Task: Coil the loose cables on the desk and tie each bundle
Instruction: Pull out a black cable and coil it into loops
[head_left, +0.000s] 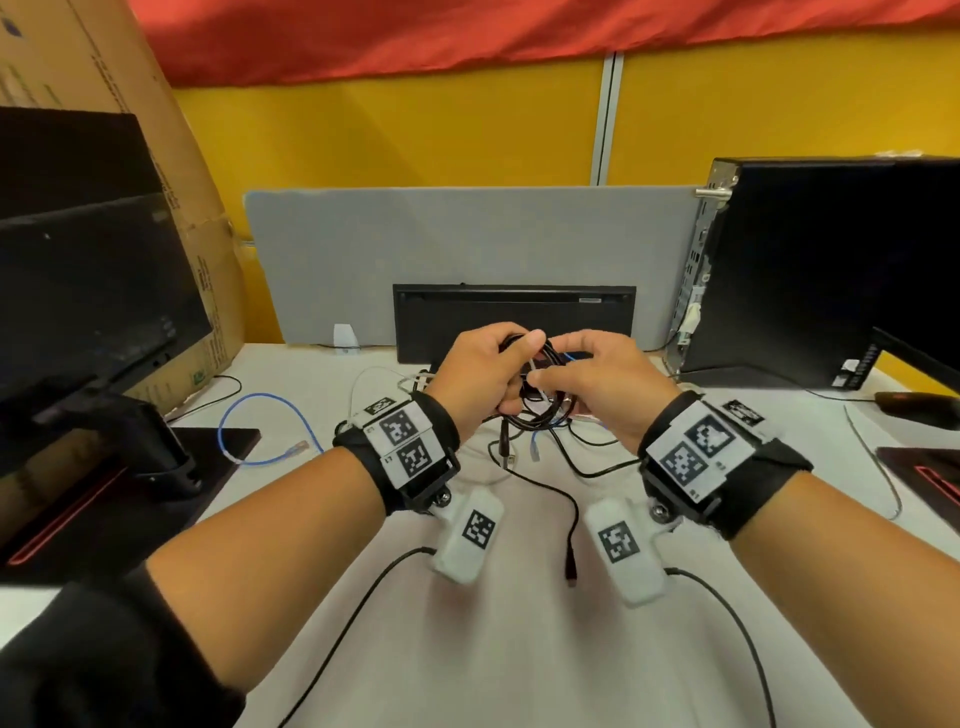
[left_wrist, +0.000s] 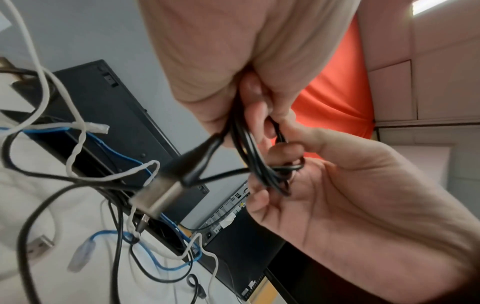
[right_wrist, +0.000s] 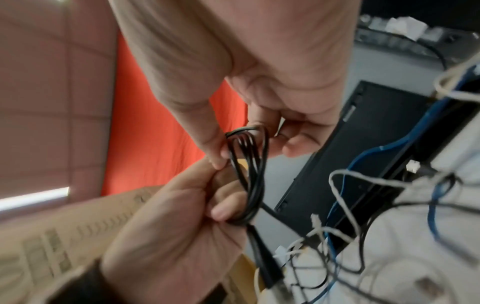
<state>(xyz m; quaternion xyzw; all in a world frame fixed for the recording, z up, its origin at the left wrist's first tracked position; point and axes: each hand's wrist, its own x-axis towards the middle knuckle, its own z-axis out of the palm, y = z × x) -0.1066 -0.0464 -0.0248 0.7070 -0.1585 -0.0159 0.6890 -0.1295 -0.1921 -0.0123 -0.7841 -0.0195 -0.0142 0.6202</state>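
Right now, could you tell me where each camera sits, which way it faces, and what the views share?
Head: worn on the head, looks forward and down at the desk; both forearms, left hand and right hand show.
Left wrist: looks along the left palm at the black coil; the right hand shows too.
Right wrist: looks along the right palm at the coil; the left hand shows too.
Shared: all three show both hands holding the coil.

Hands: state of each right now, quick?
Left hand: closed, gripping the coiled black cable.
Right hand: closed, thumb and fingers pinching the same black coil.
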